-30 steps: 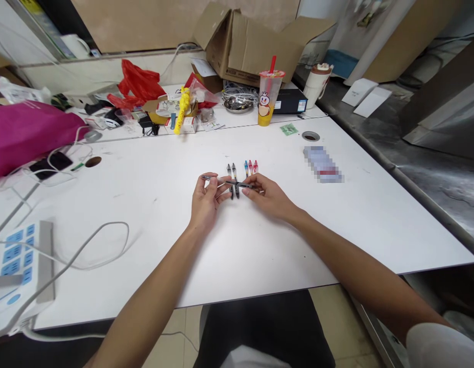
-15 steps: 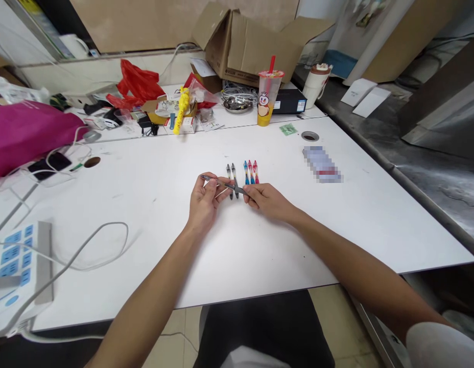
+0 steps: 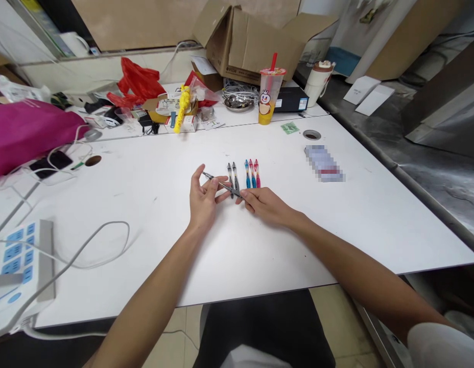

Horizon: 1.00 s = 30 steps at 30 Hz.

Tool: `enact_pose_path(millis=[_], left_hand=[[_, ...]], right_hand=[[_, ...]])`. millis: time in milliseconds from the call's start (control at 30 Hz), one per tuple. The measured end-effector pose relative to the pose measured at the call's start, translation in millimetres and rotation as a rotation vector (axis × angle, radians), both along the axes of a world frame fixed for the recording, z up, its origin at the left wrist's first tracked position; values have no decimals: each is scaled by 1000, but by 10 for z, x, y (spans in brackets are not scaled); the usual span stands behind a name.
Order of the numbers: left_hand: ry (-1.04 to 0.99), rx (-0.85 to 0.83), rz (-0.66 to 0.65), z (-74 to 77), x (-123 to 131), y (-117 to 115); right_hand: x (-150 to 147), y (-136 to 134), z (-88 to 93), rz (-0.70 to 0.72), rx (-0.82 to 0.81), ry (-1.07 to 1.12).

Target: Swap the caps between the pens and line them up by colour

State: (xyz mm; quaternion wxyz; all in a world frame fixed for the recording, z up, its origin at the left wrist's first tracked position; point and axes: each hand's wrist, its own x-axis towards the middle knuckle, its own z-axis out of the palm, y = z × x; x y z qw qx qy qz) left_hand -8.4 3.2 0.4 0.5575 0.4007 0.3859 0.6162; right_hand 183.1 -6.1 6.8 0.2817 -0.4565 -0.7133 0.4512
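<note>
**where things stand:** five pens lying in a neat row, one more up in my hands, that's the whole count I can see

**the row:** two dark pens (image 3: pixel 230 176) on the left, then a blue pen (image 3: pixel 246 174), a red pen (image 3: pixel 252 174) and a pink pen (image 3: pixel 257 174), close together on the white desk (image 3: pixel 145 276), with a small gap between the dark pair and the coloured three

**row direction:** all five run roughly front to back, and the narrow ends seem to point away from me, though they're pretty small to be sure

**pen in hand:** a dark pen with a metal tip (image 3: pixel 223 185), held just above the desk, right by the near end of the dark pair

**its direction:** long axis runs diagonally across my body, tip pointing up and left at my left hand, back end down and right at my right hand

**left hand (image 3: pixel 202 202):** fingers loosely spread, palm turned up-ish, pen lying across them, can't tell if it's really gripped

**right hand (image 3: pixel 264 204):** fingers together, pinching the back end of the pen against my thumb

**around the desk:** a plastic cup with a red straw (image 3: pixel 268 97), a cardboard box (image 3: pixel 252 46), a magenta bag (image 3: pixel 26 135), and a power strip with blue buttons (image 3: pixel 20 260) by my left arm
</note>
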Motion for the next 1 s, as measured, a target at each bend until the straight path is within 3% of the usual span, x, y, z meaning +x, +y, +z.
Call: enact_pose_path(millis=[133,300,533,600,867,1000], left_hand=[[64,6,62,-4,-27,-4],[118,-12,48,-15,-77,12],[149,-41,12,-11,-98,32],[138,-61,0,-1,-87,31],[118,-99,31,-27,-106,55],[146,-135,49,-25,-106,62]], right_hand=[[50,33,-4,-79,154,2],[133,72,-7,-92,218,33],[89,9,-27,262,446,-57],[54,-7,-58,302,525,-59],[152,133,-129,28,689,-251],[232,255,-173,27,761,-393]])
